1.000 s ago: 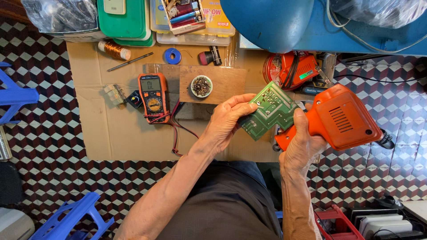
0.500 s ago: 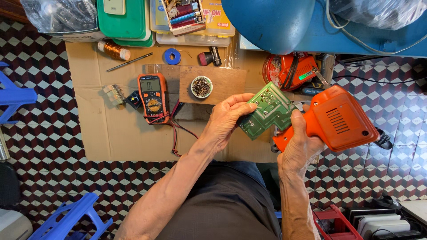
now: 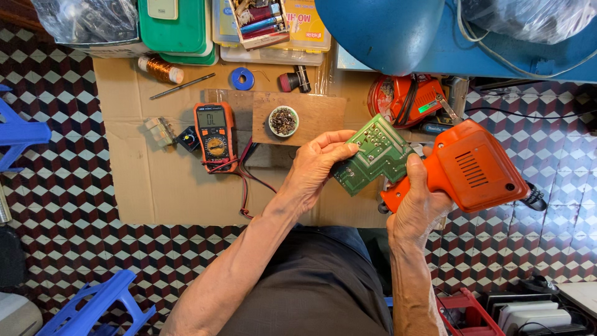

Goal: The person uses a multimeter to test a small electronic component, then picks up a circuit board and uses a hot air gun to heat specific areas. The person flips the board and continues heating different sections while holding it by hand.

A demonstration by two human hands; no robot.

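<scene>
Now your left hand [image 3: 317,168] still grips the green circuit board [image 3: 373,155] while your right hand [image 3: 420,202], closed on the orange pistol-shaped soldering gun [image 3: 472,168], has drawn it slightly closer beside the board.

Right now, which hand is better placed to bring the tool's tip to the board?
Right. The right hand already grips the orange soldering gun beside the green circuit board; the left hand is occupied holding that board.

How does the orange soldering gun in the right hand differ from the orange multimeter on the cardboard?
The soldering gun is held up in the right hand, beside the green circuit board; the multimeter lies flat on the cardboard, untouched. The gun is the bulkier, with a vented pistol-shaped body; the multimeter is a slim rectangle with screen and dial. Both are orange and black.
</scene>
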